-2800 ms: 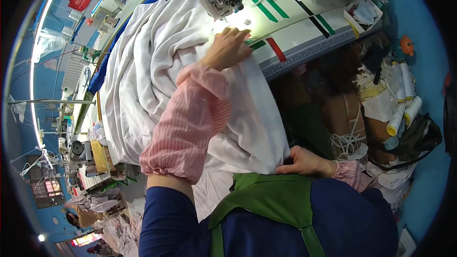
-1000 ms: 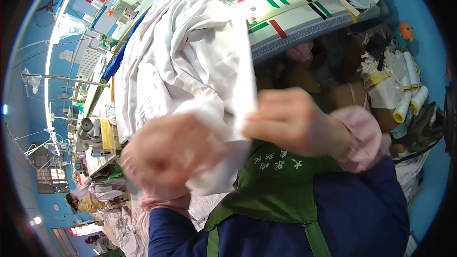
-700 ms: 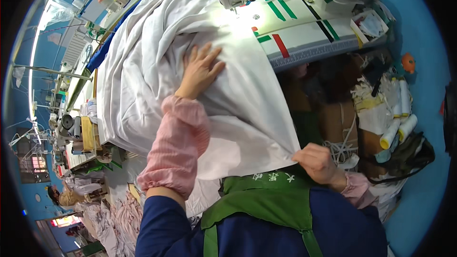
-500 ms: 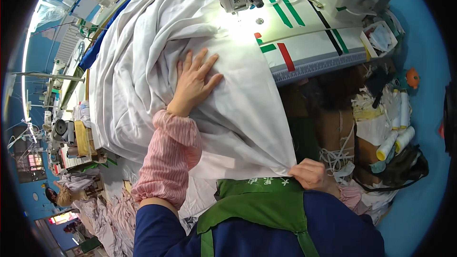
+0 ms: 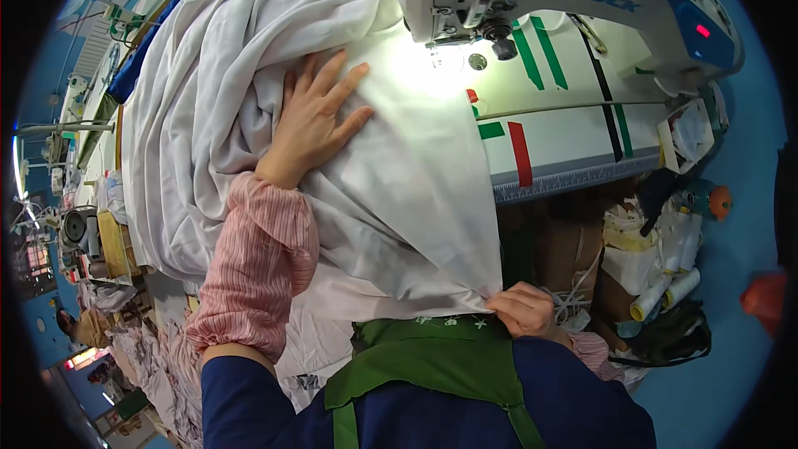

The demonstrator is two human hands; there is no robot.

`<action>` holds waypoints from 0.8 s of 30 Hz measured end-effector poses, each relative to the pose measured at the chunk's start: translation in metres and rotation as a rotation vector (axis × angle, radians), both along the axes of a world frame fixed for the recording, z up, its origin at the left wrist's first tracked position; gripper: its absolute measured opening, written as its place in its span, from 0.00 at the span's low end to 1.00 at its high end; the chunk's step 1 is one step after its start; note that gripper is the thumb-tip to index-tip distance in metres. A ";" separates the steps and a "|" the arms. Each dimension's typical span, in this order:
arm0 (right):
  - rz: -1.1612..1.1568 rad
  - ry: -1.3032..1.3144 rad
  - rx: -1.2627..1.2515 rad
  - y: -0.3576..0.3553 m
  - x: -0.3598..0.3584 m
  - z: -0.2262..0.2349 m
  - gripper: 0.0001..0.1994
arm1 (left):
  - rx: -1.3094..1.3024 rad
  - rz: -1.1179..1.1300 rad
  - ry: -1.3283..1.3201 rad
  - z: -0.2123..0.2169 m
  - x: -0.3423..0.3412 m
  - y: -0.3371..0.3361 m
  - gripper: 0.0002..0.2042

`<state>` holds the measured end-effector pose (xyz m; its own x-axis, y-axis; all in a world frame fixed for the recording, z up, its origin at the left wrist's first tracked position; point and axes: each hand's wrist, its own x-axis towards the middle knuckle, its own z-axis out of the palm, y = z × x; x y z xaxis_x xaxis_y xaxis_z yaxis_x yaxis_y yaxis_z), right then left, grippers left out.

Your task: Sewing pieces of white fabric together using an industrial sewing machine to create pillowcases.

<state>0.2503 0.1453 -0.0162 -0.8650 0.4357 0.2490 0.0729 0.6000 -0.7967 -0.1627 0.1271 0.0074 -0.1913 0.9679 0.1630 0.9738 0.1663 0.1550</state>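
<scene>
A large white cloth (image 5: 416, 175) lies bunched over the sewing table, its smooth right part reaching under the lit needle area of a white and blue sewing machine (image 5: 573, 0). My left hand (image 5: 312, 125) rests flat on the cloth, fingers spread, left of the needle. Close to my body, my right hand (image 5: 524, 309) pinches the cloth's lower right corner. From there the cloth's edge runs up in a fairly straight line toward the machine. Folds pile up left of my left hand.
Green, red and black tape strips mark the machine bed, with a ruler (image 5: 573, 176) along its front edge. To the right are a small white tray (image 5: 688, 135), thread cones (image 5: 652, 295) and a dark bag (image 5: 673, 337). More cloth heaps (image 5: 150, 366) lie at lower left.
The view has shifted, so the machine appears lower and larger. Both hands keep their places on the cloth, the left flat and the right pinching the corner.
</scene>
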 end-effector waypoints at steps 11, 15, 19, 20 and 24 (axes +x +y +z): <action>0.067 0.018 0.011 0.046 -0.049 0.008 0.15 | 0.033 -0.003 -0.057 -0.002 -0.059 0.047 0.28; 0.053 0.018 0.004 0.059 -0.068 0.014 0.17 | 0.043 -0.001 -0.110 -0.004 -0.080 0.062 0.29; 0.030 0.040 0.056 0.071 -0.087 0.021 0.16 | 0.063 0.034 -0.042 -0.012 -0.104 0.077 0.29; 0.034 0.039 0.057 0.075 -0.091 0.023 0.16 | 0.064 0.037 -0.043 -0.014 -0.109 0.081 0.29; 0.016 0.054 0.151 0.089 -0.109 0.031 0.16 | 0.065 0.042 -0.070 -0.015 -0.132 0.098 0.31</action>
<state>0.1417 0.2343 0.0147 -0.8549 0.3762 0.3571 0.0219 0.7140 -0.6998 -0.2948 0.2247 -0.0081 -0.2449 0.9465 0.2102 0.9525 0.1943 0.2346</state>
